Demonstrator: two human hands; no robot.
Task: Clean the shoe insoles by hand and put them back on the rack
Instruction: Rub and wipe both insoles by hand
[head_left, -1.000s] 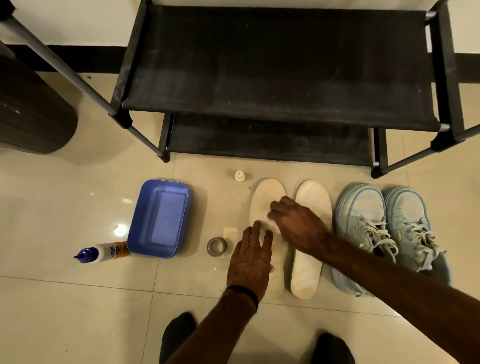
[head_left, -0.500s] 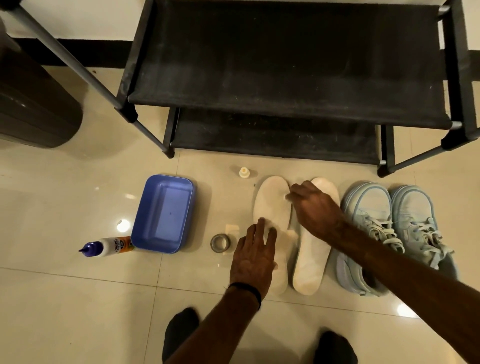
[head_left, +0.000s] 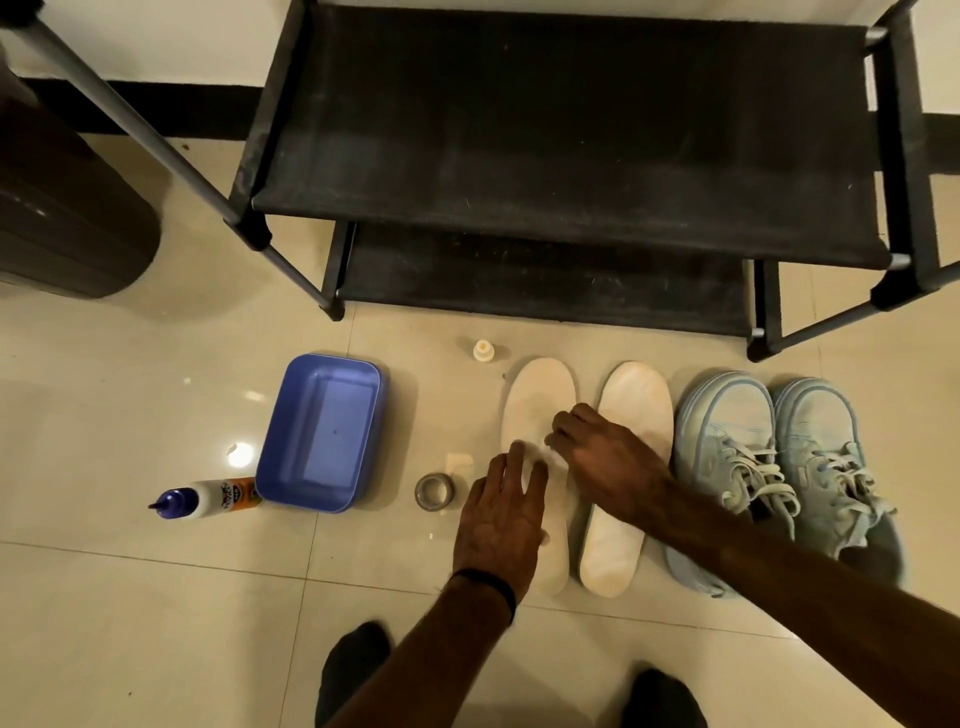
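Two cream insoles lie side by side on the floor tiles before the black shoe rack (head_left: 566, 130). My left hand (head_left: 498, 519) lies flat, fingers straight, on the heel half of the left insole (head_left: 537, 395), pinning it down. My right hand (head_left: 605, 462) has its fingers curled round a small white cloth (head_left: 553, 453) and holds it against the middle of that same insole. The right insole (head_left: 618, 540) lies untouched, partly crossed by my right wrist.
A pair of pale blue sneakers (head_left: 769, 467) stands right of the insoles. Left of them are a tape roll (head_left: 434, 492), a blue plastic tub (head_left: 322, 431), a lying glue bottle (head_left: 208, 500) and a small cap (head_left: 482, 351). A dark bin (head_left: 67, 218) stands at far left.
My right hand slid from the toe end of the left insole back down to its middle, after moving up before that. My left hand stayed on the heel half.
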